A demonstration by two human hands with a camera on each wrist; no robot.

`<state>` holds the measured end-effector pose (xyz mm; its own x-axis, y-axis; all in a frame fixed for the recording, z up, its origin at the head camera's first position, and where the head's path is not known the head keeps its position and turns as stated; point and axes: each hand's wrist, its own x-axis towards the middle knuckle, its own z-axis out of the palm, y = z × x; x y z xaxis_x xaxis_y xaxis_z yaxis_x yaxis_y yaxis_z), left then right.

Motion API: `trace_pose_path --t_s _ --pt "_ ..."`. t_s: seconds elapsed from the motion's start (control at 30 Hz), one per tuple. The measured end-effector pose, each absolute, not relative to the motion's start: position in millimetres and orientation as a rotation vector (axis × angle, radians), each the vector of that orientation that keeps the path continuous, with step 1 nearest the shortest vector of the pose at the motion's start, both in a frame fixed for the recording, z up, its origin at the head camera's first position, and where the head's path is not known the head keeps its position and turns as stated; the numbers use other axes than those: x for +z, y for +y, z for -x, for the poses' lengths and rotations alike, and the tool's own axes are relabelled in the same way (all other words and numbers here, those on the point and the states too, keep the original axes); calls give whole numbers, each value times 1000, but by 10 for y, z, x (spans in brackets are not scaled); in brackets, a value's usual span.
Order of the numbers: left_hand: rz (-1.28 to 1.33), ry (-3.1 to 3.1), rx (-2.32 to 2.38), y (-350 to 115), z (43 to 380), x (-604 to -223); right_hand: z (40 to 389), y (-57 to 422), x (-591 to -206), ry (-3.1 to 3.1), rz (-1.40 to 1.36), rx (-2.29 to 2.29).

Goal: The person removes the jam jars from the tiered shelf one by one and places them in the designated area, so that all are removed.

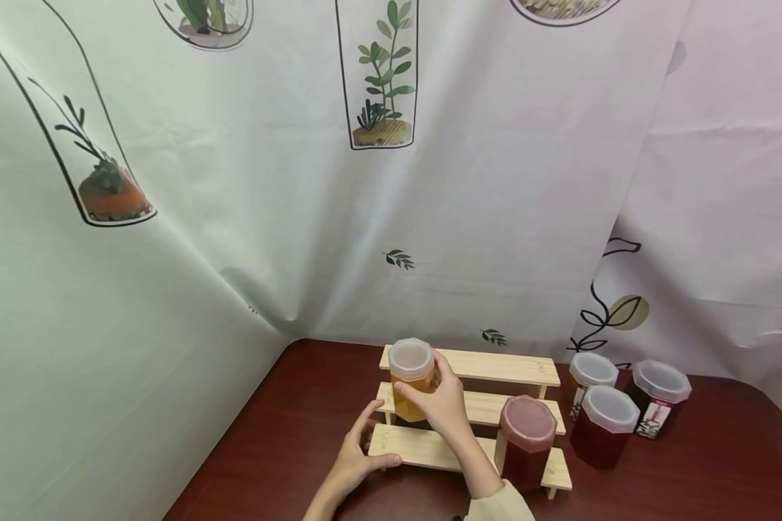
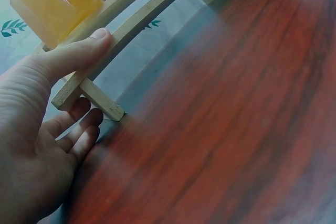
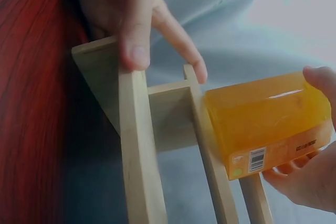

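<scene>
My right hand (image 1: 444, 404) holds a clear jar of orange-yellow contents (image 1: 412, 394) with a white octagonal lid. The jar is over the left end of a three-step wooden display rack (image 1: 495, 367). In the right wrist view, the jar's base (image 3: 216, 129) is close against the middle step, and a barcode label shows on its side. My left hand (image 1: 353, 454) grips the rack's left end. Its thumb presses the lowest step's front edge, while the fingers (image 2: 79, 135) reach round the end beside a short leg. A dark red jar (image 1: 526, 441) stands on the lowest step's right part.
Right of the rack stand three lidded jars: one at the back (image 1: 593, 370), a dark red one in front (image 1: 604, 427), and a labelled one (image 1: 658, 398) farther right. The dark red wooden table (image 1: 247, 449) meets a white printed cloth (image 1: 495, 217) behind and at the left.
</scene>
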<state>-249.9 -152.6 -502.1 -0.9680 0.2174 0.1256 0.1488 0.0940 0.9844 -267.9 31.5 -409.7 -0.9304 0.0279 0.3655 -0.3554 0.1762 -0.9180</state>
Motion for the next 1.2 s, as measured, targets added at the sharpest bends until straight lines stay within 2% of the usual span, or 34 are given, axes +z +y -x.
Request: trace_pose_path --t_s 0.4,0.87,1.2 --pt "-386 2272 2060 -1521 2488 -5028 2574 307 -4017 -2107 -275 1771" --pt "-366 2317 2047 -1531 2502 -5008 2330 513 -3340 -1963 -345 1717" --pt "-360 2309 2054 -1522 2494 -5027 2146 808 -3046 -1884 -226 1688"
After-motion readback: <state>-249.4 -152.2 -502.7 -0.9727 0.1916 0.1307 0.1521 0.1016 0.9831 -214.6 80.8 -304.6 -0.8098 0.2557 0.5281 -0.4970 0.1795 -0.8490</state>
